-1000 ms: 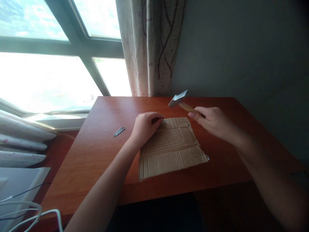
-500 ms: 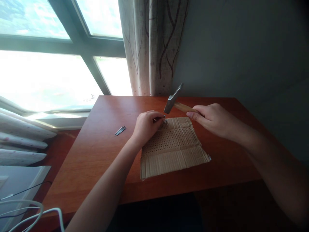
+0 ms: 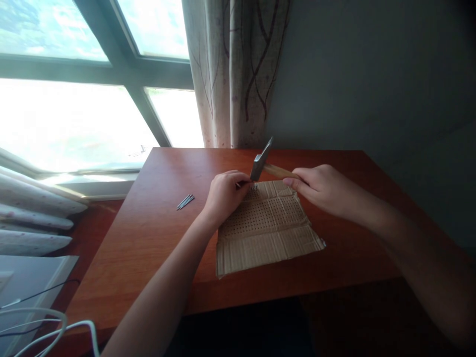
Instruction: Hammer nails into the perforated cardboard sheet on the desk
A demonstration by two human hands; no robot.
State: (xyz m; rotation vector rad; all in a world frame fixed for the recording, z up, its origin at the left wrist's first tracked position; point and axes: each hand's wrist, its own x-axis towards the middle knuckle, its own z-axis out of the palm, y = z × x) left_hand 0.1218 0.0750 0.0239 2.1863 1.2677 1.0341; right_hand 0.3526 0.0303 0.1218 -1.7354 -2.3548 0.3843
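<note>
Hammer head [image 3: 259, 164], in the head view, hides whatever the left hand [image 3: 226, 196] pinches between thumb and forefinger at the far-left corner of the perforated cardboard [image 3: 268, 247]; whether it touches there, I can't tell. Small metal bits [image 3: 255, 187] alongside are too tiny to make out. The left forearm, cut off below, reaches up and inward. The right hand [image 3: 322, 188] wraps the wooden handle [image 3: 280, 172], its forearm fading into shadow. Loose nails [image 3: 185, 202] lie left.

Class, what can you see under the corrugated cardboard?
The wood-grain tabletop shows beyond the corrugated cardboard; whatever lies directly beneath is covered and cannot be seen.
</note>
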